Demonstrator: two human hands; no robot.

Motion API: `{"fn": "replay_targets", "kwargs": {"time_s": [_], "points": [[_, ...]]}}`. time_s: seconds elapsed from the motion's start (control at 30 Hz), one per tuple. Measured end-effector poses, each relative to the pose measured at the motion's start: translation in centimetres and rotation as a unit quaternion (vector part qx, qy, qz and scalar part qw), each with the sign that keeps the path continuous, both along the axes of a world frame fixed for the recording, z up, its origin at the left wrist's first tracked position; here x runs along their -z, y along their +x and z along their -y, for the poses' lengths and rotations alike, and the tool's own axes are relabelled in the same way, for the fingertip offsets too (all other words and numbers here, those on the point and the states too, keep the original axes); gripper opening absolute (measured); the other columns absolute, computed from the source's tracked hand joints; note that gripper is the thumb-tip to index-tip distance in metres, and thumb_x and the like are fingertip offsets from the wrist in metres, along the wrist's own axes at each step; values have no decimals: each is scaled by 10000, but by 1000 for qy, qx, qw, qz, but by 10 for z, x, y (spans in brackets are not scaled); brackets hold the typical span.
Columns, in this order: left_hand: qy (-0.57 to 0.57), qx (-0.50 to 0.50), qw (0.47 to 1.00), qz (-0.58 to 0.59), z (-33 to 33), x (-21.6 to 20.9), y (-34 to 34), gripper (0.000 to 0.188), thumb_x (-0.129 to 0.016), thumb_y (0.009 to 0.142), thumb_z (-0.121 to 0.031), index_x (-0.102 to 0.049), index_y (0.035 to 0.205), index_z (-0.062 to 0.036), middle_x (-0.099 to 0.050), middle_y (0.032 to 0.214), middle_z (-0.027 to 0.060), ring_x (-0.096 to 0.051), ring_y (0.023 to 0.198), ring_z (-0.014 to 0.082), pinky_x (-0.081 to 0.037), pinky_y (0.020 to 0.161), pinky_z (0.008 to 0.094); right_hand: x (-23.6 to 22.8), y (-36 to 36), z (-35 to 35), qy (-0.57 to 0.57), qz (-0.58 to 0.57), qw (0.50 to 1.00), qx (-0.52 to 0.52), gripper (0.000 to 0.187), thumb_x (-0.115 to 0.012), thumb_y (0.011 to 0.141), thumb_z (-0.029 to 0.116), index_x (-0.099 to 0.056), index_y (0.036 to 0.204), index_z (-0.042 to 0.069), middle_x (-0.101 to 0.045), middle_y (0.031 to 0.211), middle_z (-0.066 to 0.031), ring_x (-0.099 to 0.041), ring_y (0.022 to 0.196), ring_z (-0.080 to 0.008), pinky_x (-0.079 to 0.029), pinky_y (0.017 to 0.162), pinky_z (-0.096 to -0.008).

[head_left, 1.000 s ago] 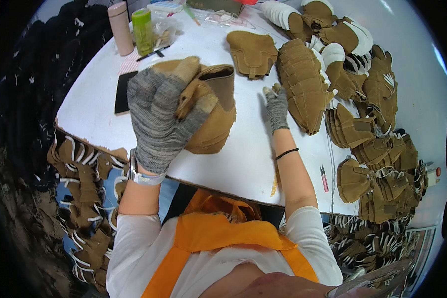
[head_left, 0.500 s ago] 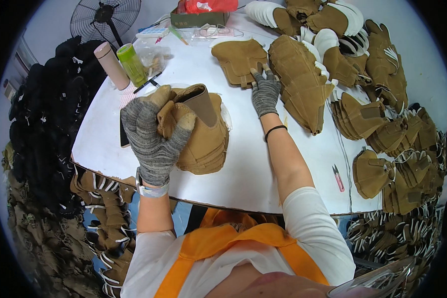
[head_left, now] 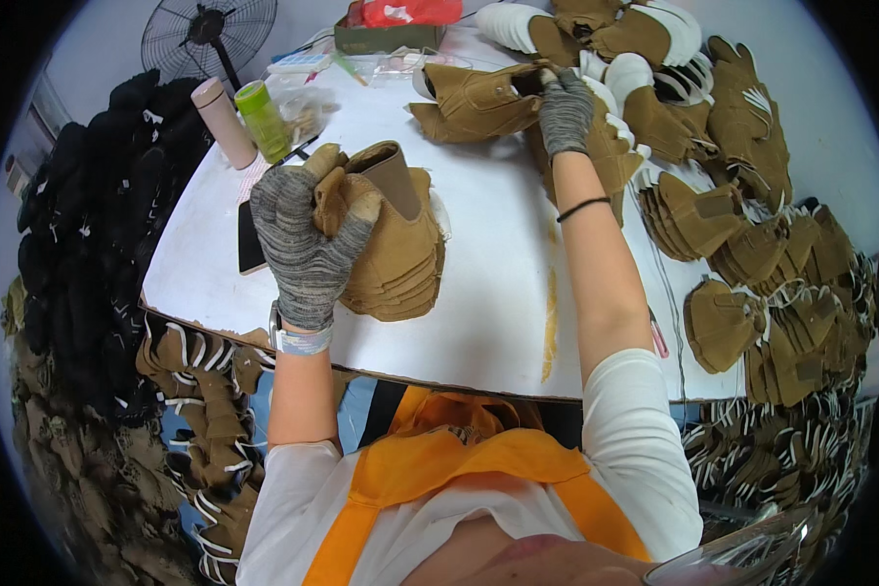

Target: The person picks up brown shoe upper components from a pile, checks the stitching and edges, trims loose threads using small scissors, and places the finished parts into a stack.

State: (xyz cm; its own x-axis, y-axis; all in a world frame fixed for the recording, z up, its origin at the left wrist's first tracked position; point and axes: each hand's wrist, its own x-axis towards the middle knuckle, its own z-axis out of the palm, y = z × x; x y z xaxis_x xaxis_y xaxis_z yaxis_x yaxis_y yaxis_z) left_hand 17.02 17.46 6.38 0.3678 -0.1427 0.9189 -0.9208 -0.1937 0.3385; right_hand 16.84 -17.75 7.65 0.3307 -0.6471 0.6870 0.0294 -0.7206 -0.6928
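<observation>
clamping fingers on brown collars (head_left: 330, 198), the left hand (head_left: 301, 234) holds stacked uppers (head_left: 396, 273) at eleven o'clock, the right hand (head_left: 565, 112) another upper (head_left: 483, 105) at twelve; likely light and floppy, best gripped at those edges.

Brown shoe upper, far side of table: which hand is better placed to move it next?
Right, I'd judge: the right hand grips one end of that brown shoe upper, while the left hand, farther off, holds the stacked uppers.
</observation>
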Motion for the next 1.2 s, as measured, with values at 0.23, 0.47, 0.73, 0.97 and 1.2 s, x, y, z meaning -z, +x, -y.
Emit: {"fn": "replay_targets", "kwargs": {"time_s": [0.23, 0.47, 0.73, 0.97, 1.2], "points": [[14, -8, 999, 37, -10, -4, -6, 517, -815, 724, -181, -617, 1190, -75, -621, 1106, 58, -527, 990, 246, -415, 925, 378, -14, -123, -1, 74, 58, 994, -60, 387, -626, 929, 226, -581, 1244, 6, -639, 1050, -87, -619, 913, -169, -536, 771, -278], [-68, 192, 973, -110, 13, -17, -96, 479, -727, 825, -234, -546, 1222, -37, -546, 1198, 113, -543, 1126, 243, -449, 1000, 388, 26, -244, -19, 315, 161, 921, -163, 359, -632, 910, 179, -584, 1235, 36, -618, 1184, -102, -595, 1067, -197, -535, 860, -297], [-35, 666, 415, -619, 140, 55, -123, 738, -681, 860, -439, -408, 1366, 24, -532, 1329, 137, -509, 1237, 256, -388, 1089, 422, 32, -317, -89, 200, 99, 972, -78, 304, -619, 940, 245, -665, 1135, 17, -685, 1007, -64, -632, 894, -118, -518, 797, -245], [7, 696, 284, -659, 175, 60, -122, 548, -601, 933, -208, -366, 1367, 31, -510, 1318, 208, -540, 1194, 328, -458, 1037, 469, 36, -337, -97, 213, 68, 969, -105, 324, -636, 926, 244, -649, 1154, 14, -677, 1042, -75, -623, 965, -146, -502, 875, -284], [8, 666, 300, -683, 175, 86, -113, 553, -621, 925, -241, -398, 1353, 28, -543, 1283, 201, -567, 1163, 301, -478, 1017, 438, 23, -322, -95, 18, -31, 999, 8, 324, -736, 845, 301, -675, 965, 7, -644, 879, -75, -608, 837, -159, -502, 782, -291]]}}
